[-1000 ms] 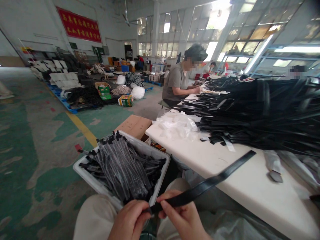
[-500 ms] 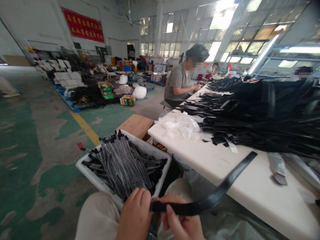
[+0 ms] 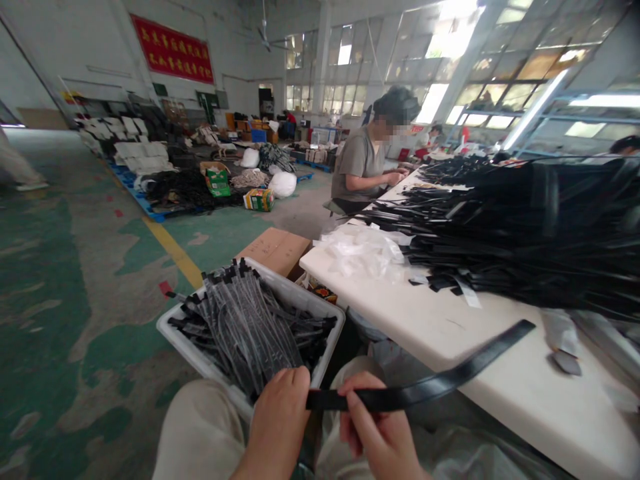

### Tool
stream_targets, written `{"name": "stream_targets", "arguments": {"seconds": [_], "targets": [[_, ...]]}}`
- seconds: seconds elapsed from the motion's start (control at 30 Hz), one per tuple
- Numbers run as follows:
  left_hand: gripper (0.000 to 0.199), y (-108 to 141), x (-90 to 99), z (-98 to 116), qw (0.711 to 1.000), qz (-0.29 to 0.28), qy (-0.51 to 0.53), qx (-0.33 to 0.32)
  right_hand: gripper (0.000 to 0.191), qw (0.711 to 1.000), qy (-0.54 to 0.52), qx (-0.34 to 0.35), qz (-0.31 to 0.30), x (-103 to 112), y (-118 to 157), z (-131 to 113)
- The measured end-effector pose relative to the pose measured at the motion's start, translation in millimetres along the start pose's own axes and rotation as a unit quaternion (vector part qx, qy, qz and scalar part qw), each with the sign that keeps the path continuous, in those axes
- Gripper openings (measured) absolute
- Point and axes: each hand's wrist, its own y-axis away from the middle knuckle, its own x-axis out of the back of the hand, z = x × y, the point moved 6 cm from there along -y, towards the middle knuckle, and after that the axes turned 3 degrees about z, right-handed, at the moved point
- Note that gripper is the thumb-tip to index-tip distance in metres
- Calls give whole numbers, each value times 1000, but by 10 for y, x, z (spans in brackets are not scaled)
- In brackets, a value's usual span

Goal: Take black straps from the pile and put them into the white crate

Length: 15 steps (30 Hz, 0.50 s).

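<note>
A red banner (image 3: pixel 172 58) hangs on the white wall (image 3: pixel 65 47), and tall factory windows (image 3: pixel 505 63) light the worn green floor (image 3: pixel 45 313).

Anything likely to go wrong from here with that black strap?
The black strap is pinched only near one end by the left hand and right hand, so its long free end might swing and catch the heaped straps on the table. If it slips, it could fall into the white crate just below and get mixed up with the straps inside.
</note>
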Motion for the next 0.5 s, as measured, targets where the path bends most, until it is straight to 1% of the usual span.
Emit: {"name": "stream_targets", "arguments": {"seconds": [0.07, 0.13, 0.2, 0.23, 0.27, 0.3, 0.37, 0.4, 0.43, 0.5], "targets": [[27, -15, 6, 108, 1000, -15, 13, -18, 42, 999, 21, -1, -33, -109, 19, 122], [24, 2, 22, 193, 998, -14, 38, -44, 42, 997, 11, -23, -74, -153, 38, 224], [18, 27, 47, 188, 997, -3, 61, -49, 44, 992, -22, -49, -116, -94, 51, 218], [16, 34, 61, 152, 997, 5, 64, -44, 46, 990, -50, -55, -119, -15, 47, 161], [13, 34, 76, 101, 997, 16, 63, -36, 46, 990, -84, -55, -104, 91, 35, 75], [12, 27, 88, 45, 997, 28, 59, -28, 43, 990, -116, -49, -71, 213, 17, -25], [14, -1, 95, -40, 997, 55, 49, -25, 38, 988, -148, -29, 16, 426, -5, -204], [15, -18, 87, -58, 996, 69, 46, -28, 39, 989, -140, -26, 40, 463, -5, -257], [16, -30, 71, -57, 995, 83, 48, -34, 40, 992, -115, -25, 52, 453, 1, -280], [15, -28, 34, 3, 989, 120, 64, -55, 41, 998, -40, -23, 41, 321, 23, -232]]}}
